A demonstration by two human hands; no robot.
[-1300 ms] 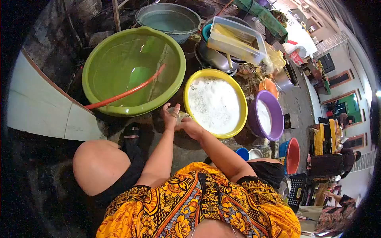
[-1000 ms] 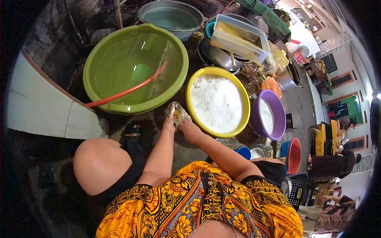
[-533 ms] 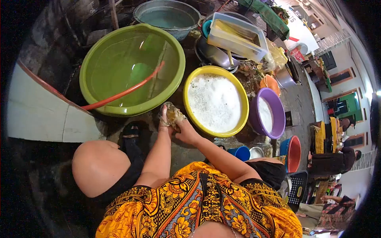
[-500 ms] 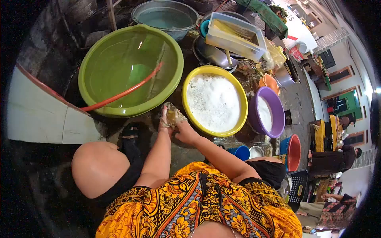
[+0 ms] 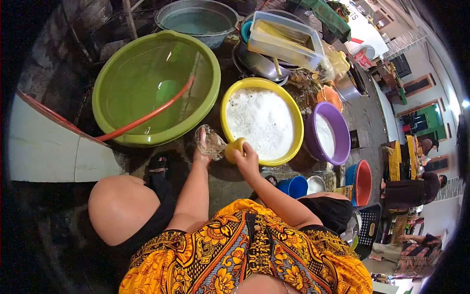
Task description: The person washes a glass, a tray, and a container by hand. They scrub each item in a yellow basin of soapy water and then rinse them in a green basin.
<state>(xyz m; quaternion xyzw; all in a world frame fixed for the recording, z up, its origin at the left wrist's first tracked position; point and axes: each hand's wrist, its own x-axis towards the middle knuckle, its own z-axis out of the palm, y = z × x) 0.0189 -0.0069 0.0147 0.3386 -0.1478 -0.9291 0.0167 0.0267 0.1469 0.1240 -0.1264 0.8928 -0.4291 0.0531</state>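
Note:
My left hand [image 5: 202, 147] is wrapped around a clear, see-through vessel [image 5: 212, 142] just below the rim of the big green tub [image 5: 208, 105]. My right hand [image 5: 246, 159] grips a yellow sponge-like piece [image 5: 235, 150] right beside the vessel's right end. Close above my right hand is the yellow basin [image 5: 225, 115], filled with white suds [image 5: 262, 122]. Water fills the green tub, and an orange-red hose [image 5: 152, 115] lies over its rim into it.
A purple basin [image 5: 346, 142] with suds stands to the right, near a blue bucket [image 5: 293, 186] and a red basin [image 5: 363, 183]. Behind are a grey tub [image 5: 235, 27], metal pots and a clear plastic box [image 5: 289, 41]. People [image 5: 406, 192] are at the far right.
My right hand has moved slightly right and up from the vessel, and the yellow piece in it now shows clearly. My left hand still holds the vessel. The view has shifted slightly.

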